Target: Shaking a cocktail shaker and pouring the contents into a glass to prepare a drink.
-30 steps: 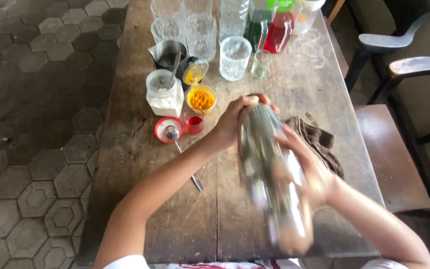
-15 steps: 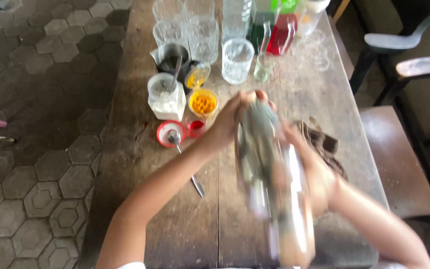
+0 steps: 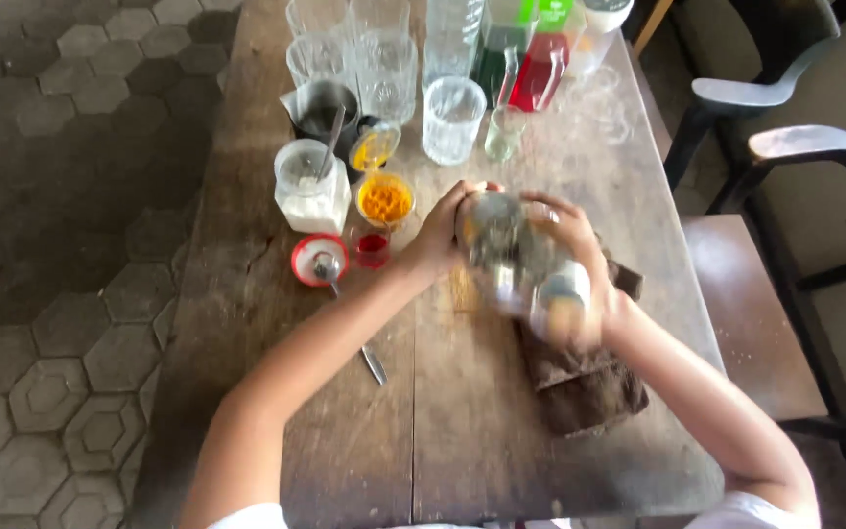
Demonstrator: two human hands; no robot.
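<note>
**Two hands on a blurred metal shaker, over a wooden bench set with glasses and powders**

Item held: metal shaker, silver, motion-blurred, lying tilted above the middle of the bench. All places below are given relative to it.

- Left hand: grip closed around the shaker's far end, fingers wrapped over the top.
- Right hand: grip closed on the shaker's near side, fingers curled across it; the lower end is too blurred to tell how the palm sits.
- Brown cloth: folded, lying on the bench directly below and nearer the person than the shaker.
- Small cup of orange powder: just left of the shaker.
- Small red glass: left, near the left wrist.
- Red lid with a spoon resting in it: further left; the spoon handle runs toward the person.
- Jar of white powder: well to the left, with a utensil standing in it.
- Dark metal cup: beyond and left.
- Clear tumbler: beyond the shaker.
- Small shot glass: just beyond it.
- Red bottle and green bottle: at the far end of the bench.
- Chair: well to the right, off the bench.
</note>
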